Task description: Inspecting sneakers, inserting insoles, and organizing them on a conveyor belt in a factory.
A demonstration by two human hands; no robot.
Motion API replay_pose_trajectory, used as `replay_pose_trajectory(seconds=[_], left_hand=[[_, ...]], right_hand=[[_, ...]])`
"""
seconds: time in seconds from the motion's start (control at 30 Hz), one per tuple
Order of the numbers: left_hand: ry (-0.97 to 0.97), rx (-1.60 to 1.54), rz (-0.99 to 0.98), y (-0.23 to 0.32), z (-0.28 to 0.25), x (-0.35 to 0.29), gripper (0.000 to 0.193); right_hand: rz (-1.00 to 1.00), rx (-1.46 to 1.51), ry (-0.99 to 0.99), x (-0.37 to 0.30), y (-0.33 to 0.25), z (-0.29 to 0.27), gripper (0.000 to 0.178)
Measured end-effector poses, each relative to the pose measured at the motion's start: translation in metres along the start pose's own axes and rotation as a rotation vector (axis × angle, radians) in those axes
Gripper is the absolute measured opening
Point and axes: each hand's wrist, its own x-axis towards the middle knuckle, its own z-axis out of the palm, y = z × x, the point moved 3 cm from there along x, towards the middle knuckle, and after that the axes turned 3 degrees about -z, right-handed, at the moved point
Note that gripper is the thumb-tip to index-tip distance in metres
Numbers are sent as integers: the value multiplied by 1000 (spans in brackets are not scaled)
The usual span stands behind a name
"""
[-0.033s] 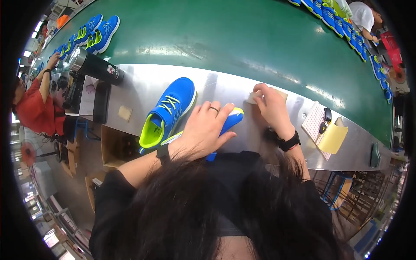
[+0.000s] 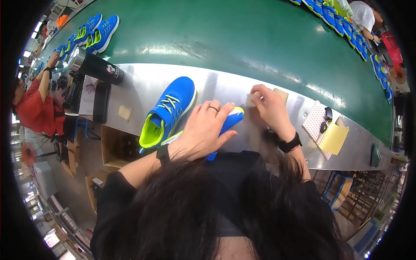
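Note:
My left hand [image 2: 203,132] lies over a blue sports shoe [image 2: 234,116] with lime trim, fingers pressed on it and thumb toward me. Most of that shoe is hidden beneath the hand. A matching blue shoe [image 2: 173,104] with lime laces and lining stands upright just left of it, toe pointing away. My right hand [image 2: 271,106] pinches a small beige pad [image 2: 251,100] between thumb and fingers, above the metal worktop. Just beyond its knuckles rests a beige block [image 2: 281,94].
A black flask [image 2: 97,67] lies at the left of the metal worktop [image 2: 208,78], near another beige pad [image 2: 125,112]. To the right are a dotted board [image 2: 315,125] and yellow paper [image 2: 334,138]. Beyond runs a green surface [image 2: 216,34] with rows of shoes. A person in red [image 2: 39,108] works at left.
My right hand has shifted very slightly, and the beige pad in its fingers shows a little more clearly. My left hand and both shoes have stayed put.

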Motion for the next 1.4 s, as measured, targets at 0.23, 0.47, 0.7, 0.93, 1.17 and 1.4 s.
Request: replay_pose_trajectory(seconds=[0.23, 0.47, 0.7, 0.93, 1.17, 1.4], left_hand=[[-26, -360, -159, -11, 6, 6, 45], [-50, -420, -142, -18, 5, 11, 38], [-102, -398, -152, -16, 6, 13, 37], [-113, -355, -164, -16, 7, 11, 40], [-76, -335, -115, -15, 11, 12, 41], [-81, -335, -132, -17, 11, 11, 42]], right_hand=[[-244, 180, 126, -21, -44, 20, 31], [-386, 222, 224, -18, -36, 25, 33], [-316, 190, 298, -24, -32, 23, 26], [-336, 63, 357, -31, -28, 22, 26], [-417, 112, 384, -38, -40, 35, 31], [-308, 134, 466, -31, -33, 28, 29]])
